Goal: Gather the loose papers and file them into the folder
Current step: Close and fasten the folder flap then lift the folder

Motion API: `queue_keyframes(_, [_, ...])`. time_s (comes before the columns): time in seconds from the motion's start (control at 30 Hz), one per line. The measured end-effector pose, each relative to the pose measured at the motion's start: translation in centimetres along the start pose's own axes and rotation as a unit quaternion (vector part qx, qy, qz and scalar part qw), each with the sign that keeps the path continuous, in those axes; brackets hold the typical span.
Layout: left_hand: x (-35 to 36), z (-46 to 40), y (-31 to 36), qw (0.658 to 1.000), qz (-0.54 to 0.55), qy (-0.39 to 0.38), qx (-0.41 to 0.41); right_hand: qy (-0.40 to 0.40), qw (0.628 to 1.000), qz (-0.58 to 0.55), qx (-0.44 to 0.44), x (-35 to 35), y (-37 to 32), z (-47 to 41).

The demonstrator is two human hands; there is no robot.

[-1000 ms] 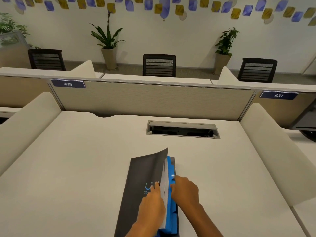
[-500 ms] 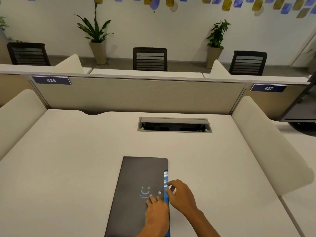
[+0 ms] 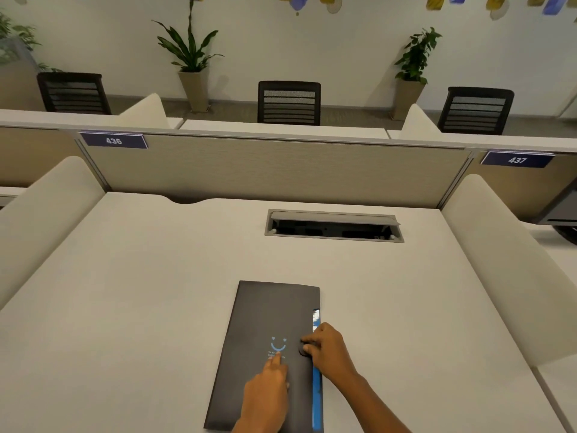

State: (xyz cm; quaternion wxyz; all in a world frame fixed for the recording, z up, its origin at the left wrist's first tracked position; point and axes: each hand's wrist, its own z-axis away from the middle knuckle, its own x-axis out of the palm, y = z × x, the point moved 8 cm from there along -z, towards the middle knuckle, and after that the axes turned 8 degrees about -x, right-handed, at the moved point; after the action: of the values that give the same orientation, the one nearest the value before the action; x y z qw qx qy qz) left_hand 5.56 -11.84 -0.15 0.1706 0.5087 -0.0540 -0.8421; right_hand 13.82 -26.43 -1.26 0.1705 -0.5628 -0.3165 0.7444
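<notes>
Folder (image 3: pixel 268 332) closed, flat on bench (image 3: pixel 140 292). Left hand (image 3: pixel 265 392) forefinger pressing cover; right hand (image 3: pixel 327 348) fingers pinched narrow on round clasp (image 3: pixel 302 350).

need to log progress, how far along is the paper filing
Nearly finished. Done: no loose papers show on the desk, and the dark folder lies flat with its cover closed. In hand: the left hand presses on the cover while the right hand works the round clasp at the folder's right edge. Left: fastening it; a blue strip shows along that edge.
</notes>
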Motion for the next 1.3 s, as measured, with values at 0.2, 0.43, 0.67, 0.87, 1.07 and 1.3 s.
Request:
queue_keyframes(0.2, [0.4,0.1,-1.3,1.000,-0.002,0.013,0.022,0.008,0.999,0.029,0.027,0.2,0.2,-0.6])
queue_keyframes(0.43, [0.7,-0.1,-1.0,0.999,-0.025,0.017,0.034,-0.003,0.996,0.019,0.093,0.1,-0.1,-1.3])
queue_keyframes(0.67, [0.0,-0.3,-0.7,0.998,-0.045,0.013,0.047,0.006,0.993,0.028,0.115,0.2,-0.8,-1.8])
queue_keyframes(0.87, [0.4,-0.6,-0.9,0.997,-0.043,0.007,0.062,0.004,0.992,0.006,0.129,0.1,-0.5,-1.9])
queue_keyframes(1.07, [0.0,-0.8,-2.8,0.998,0.020,0.036,0.047,0.033,0.992,-0.028,0.117,0.1,0.2,-0.6])
queue_keyframes(1.3, [-4.8,-1.5,-11.3,0.922,0.341,0.173,-0.058,0.184,0.969,-0.100,0.131,-1.6,2.4,4.2])
